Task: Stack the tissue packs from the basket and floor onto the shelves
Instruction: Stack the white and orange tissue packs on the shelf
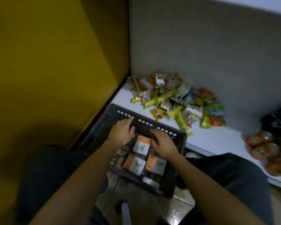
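Three tissue packs (134,163) sit in the basket (152,124): one at the 12 o'clock end, two side by side toward 6. Both hands are down in there, fingers loose and mostly straight, holding nothing. The left hand (122,132) is at the far pack (141,145)'s 10 o'clock, the right hand (164,143) at its 3. Can't tell if either actually touches it. My guess is these are light, squishy and slick-wrapped, so pinch the short ends gently. The shelf (217,137) with the snack pile (173,98) is at the basket's 1 o'clock.
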The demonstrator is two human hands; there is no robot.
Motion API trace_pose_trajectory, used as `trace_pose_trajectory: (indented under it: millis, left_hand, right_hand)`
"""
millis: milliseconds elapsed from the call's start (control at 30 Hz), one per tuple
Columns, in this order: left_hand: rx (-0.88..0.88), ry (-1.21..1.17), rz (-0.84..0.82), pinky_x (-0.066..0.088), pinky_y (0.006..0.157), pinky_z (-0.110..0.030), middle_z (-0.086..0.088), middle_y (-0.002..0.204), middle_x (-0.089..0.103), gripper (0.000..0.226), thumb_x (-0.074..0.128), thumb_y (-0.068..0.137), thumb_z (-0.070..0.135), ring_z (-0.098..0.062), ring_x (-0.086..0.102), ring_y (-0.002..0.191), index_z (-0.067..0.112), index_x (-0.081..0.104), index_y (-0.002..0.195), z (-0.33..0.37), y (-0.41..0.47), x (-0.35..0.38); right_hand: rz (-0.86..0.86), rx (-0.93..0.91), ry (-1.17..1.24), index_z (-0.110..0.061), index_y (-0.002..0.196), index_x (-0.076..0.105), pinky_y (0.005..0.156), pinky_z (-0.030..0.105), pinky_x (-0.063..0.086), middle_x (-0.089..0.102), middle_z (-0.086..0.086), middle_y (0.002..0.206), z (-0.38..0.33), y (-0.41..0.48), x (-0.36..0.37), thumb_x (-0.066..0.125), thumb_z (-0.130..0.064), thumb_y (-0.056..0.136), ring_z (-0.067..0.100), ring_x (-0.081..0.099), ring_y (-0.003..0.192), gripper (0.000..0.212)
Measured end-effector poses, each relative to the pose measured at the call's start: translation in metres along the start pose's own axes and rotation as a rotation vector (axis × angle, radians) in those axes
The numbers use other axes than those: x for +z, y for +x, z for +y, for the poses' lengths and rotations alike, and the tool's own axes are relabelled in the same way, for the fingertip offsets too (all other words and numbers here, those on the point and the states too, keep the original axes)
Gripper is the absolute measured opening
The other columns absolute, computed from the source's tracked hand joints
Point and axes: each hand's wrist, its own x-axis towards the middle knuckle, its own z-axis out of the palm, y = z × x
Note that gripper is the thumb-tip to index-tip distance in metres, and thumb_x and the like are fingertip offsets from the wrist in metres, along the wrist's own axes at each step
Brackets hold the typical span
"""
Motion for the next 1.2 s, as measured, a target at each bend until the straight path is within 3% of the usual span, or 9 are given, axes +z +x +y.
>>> trace_pose_trajectory:
  millis: [233, 367, 433, 533, 733, 867, 1000, 1133, 1200]
  left_hand:
    - [-0.277, -0.126, -0.327, 0.028, 0.111, -0.037, -0.019, 0.151, 0.021, 0.054, 0.041, 0.098, 0.021, -0.033, 0.025, 0.138, 0.012, 0.022, 0.147, -0.071, 0.020, 0.106]
    - [-0.309, -0.185, -0.502, 0.033, 0.108, -0.045, -0.013, 0.151, 0.023, 0.055, 0.041, 0.098, 0.025, -0.035, 0.029, 0.137, 0.016, 0.020, 0.148, -0.099, 0.036, 0.164]
    - [-0.292, -0.179, -0.567, 0.027, 0.112, -0.044, -0.014, 0.154, 0.018, 0.059, 0.041, 0.098, 0.022, -0.034, 0.022, 0.140, 0.015, 0.014, 0.150, -0.108, 0.043, 0.186]
    - [-0.408, -0.197, -0.641, 0.025, 0.113, -0.039, -0.017, 0.152, 0.024, 0.057, 0.046, 0.096, 0.020, -0.035, 0.027, 0.138, 0.010, 0.023, 0.147, -0.121, 0.055, 0.213]
    - [-0.597, -0.348, -0.650, 0.010, 0.117, -0.041, -0.016, 0.156, 0.004, 0.066, 0.042, 0.097, 0.016, -0.031, 0.008, 0.144, 0.010, 0.001, 0.149, -0.134, 0.074, 0.256]
    - [-0.790, -0.544, -0.599, 0.019, 0.115, -0.044, -0.016, 0.153, 0.020, 0.053, 0.042, 0.098, 0.011, -0.033, 0.024, 0.140, 0.008, 0.020, 0.146, -0.133, 0.075, 0.267]
    - [-0.873, -0.676, -0.543, 0.044, 0.099, -0.047, -0.018, 0.142, 0.039, 0.052, 0.046, 0.092, 0.006, -0.038, 0.045, 0.122, 0.011, 0.034, 0.142, -0.124, 0.074, 0.246]
    - [-0.908, -0.829, -0.497, 0.046, 0.084, -0.040, -0.014, 0.134, 0.045, 0.046, 0.040, 0.097, 0.009, -0.037, 0.050, 0.117, 0.016, 0.033, 0.142, -0.107, 0.072, 0.193]
    - [-0.866, -0.896, -0.411, 0.046, 0.073, -0.034, -0.012, 0.124, 0.046, 0.041, 0.043, 0.096, 0.007, -0.029, 0.056, 0.100, 0.020, 0.039, 0.135, -0.096, 0.066, 0.159]
  right_hand:
    - [-0.261, 0.353, 0.263, -0.016, 0.142, 0.034, 0.101, 0.031, 0.034, 0.037, 0.013, 0.145, 0.033, 0.021, 0.113, 0.043, -0.025, 0.097, 0.030, 0.040, 0.128, 0.047]
    - [-0.364, 0.511, 0.344, -0.018, 0.141, 0.036, 0.098, 0.034, 0.040, 0.043, 0.013, 0.140, 0.047, 0.030, 0.167, 0.045, -0.026, 0.096, 0.030, 0.049, 0.119, 0.046]
    - [-0.401, 0.555, 0.400, -0.016, 0.142, 0.035, 0.098, 0.035, 0.041, 0.045, 0.015, 0.138, 0.053, 0.036, 0.187, 0.046, -0.025, 0.096, 0.030, 0.051, 0.116, 0.048]
    - [-0.450, 0.636, 0.500, -0.011, 0.143, 0.031, 0.099, 0.031, 0.037, 0.042, 0.015, 0.141, 0.061, 0.049, 0.209, 0.047, -0.022, 0.097, 0.029, 0.047, 0.123, 0.050]
    - [-0.573, 0.836, 0.718, -0.014, 0.148, 0.016, 0.107, 0.031, 0.031, 0.026, 0.008, 0.152, 0.073, 0.072, 0.241, 0.047, -0.025, 0.097, 0.027, 0.032, 0.136, 0.060]
    - [-0.503, 0.991, 0.915, -0.014, 0.148, 0.017, 0.100, 0.028, 0.035, 0.030, 0.009, 0.149, 0.075, 0.079, 0.251, 0.048, -0.013, 0.096, 0.027, 0.037, 0.132, 0.061]
    - [-0.415, 1.004, 0.915, -0.012, 0.143, 0.031, 0.104, 0.034, 0.038, 0.035, 0.010, 0.147, 0.075, 0.075, 0.242, 0.050, -0.014, 0.094, 0.028, 0.041, 0.129, 0.053]
    - [-0.340, 0.928, 0.876, -0.009, 0.137, 0.042, 0.091, 0.027, 0.039, 0.042, 0.010, 0.140, 0.058, 0.074, 0.200, 0.052, -0.018, 0.094, 0.027, 0.046, 0.123, 0.044]
    - [-0.258, 0.868, 0.870, -0.008, 0.131, 0.049, 0.091, 0.029, 0.039, 0.049, 0.012, 0.135, 0.042, 0.074, 0.173, 0.052, -0.021, 0.094, 0.027, 0.050, 0.116, 0.040]
